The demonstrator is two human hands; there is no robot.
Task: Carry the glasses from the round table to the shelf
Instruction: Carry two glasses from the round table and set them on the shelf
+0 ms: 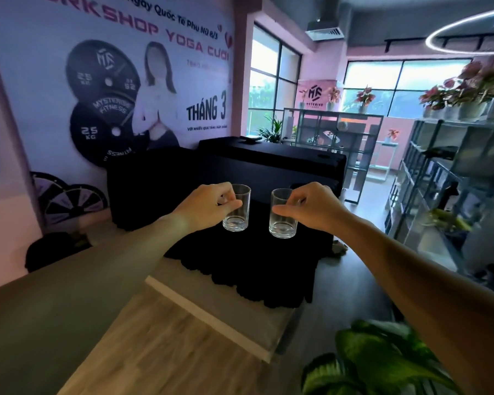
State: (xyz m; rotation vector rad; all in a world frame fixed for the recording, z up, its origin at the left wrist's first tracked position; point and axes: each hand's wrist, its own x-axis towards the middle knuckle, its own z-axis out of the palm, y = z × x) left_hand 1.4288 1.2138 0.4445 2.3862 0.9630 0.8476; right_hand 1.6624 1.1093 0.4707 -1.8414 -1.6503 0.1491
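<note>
Reaching forward at chest height, the left hand (208, 205) pinches a clear tumbler (238, 208) near its rim, thumb across the near wall and fingers curled over the top edge, so the glass hangs upright just right of the knuckles. The right hand (311, 208) holds a second clear tumbler (283, 213) the same way (thumb on the near side, fingers hooked over the rim), this glass hanging upright just left of its knuckles. The two glasses sit side by side between the hands, apart from each other, and both look empty. Beneath the hands lies a black cloth (248, 269) draped over a low surface, and beyond them stand tables covered in black (268, 163). Past the left hand a wall banner (126, 81) shows weight plates and the words "THÁNG 3". Off beyond the right forearm stands a metal shelf unit (439, 178) topped with potted pink flowers (468, 86), and below that forearm a green leafy plant (380, 363) fills the near corner.
</note>
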